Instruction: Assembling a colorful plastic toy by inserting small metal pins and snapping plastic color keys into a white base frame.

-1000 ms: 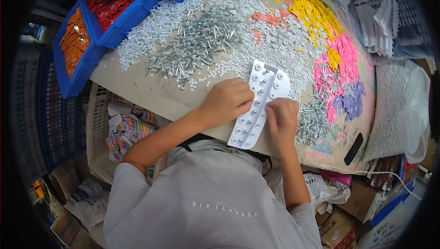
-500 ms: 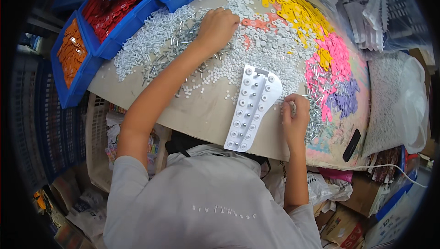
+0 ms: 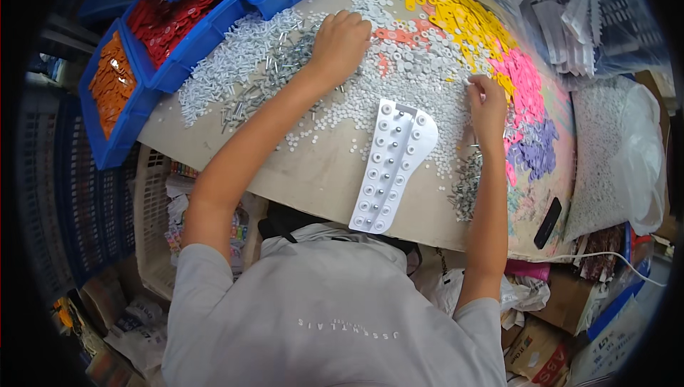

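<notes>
A white moulded tray (image 3: 380, 189) with a curved right side lies on the table before me. White round caps sit in its two outer rows, and small metal pieces run down the middle. My left hand (image 3: 340, 46) rests at the far edge of the metal pins (image 3: 286, 55), fingers curled down and their tips mostly hidden. My right hand (image 3: 488, 107) is over the right edge of the small white round pieces (image 3: 420, 88). Its thumb and fingers are pinched together; what they hold, if anything, is too small to make out.
Blue bins (image 3: 187, 48) of red, orange and green pieces stand at the far left. Yellow tabs (image 3: 456, 13), pink tabs (image 3: 526, 88) and purple tabs (image 3: 538, 148) are heaped on the right. A black phone-like object (image 3: 547, 223) lies near the right edge, beside a clear bag (image 3: 605, 162).
My right hand has moved away from me and slightly right, from beside the tray to near the pink and yellow tabs. My left hand has barely shifted; the tray stays put.
</notes>
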Tool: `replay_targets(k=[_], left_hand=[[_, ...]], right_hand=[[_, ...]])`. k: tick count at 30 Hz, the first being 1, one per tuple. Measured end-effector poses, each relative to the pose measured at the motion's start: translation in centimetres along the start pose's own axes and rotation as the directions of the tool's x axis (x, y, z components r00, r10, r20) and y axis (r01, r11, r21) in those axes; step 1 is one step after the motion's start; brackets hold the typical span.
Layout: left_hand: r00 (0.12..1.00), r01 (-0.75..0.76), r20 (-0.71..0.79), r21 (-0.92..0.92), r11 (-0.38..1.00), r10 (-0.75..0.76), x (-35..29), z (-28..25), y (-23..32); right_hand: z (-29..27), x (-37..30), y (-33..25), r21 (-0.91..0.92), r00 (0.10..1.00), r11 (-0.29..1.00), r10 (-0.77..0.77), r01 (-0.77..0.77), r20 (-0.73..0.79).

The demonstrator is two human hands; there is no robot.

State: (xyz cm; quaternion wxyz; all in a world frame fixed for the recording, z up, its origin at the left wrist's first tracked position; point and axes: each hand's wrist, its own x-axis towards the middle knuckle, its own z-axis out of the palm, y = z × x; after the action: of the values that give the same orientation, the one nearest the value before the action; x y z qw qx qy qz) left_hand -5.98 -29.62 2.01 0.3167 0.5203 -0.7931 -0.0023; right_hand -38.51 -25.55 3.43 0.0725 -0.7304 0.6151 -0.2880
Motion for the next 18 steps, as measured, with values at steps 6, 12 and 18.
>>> replay_targets(k=[6, 12, 18], left_hand=[[0.966, 0.247, 0.175, -0.403, 0.881, -0.190, -2.5, -4.4, 3.8], [0.956, 0.192, 0.293, -0.635, 0.748, 0.004, -8.3, -6.8, 6.7], [0.904, 0.301, 0.427, -0.681, 0.668, 0.028, -12.1, -7.8, 8.7]], right_hand=[[1.3, 1.2, 1.8, 0.017, 0.998, 1.000, -0.007, 0.006, 0.058], [0.2, -0.7, 0.6, 0.021, 0.999, 1.000, -0.020, 0.019, 0.026], [-3.4, -7.2, -6.4, 0.150, 0.993, 0.984, 0.087, -0.098, 0.076]])
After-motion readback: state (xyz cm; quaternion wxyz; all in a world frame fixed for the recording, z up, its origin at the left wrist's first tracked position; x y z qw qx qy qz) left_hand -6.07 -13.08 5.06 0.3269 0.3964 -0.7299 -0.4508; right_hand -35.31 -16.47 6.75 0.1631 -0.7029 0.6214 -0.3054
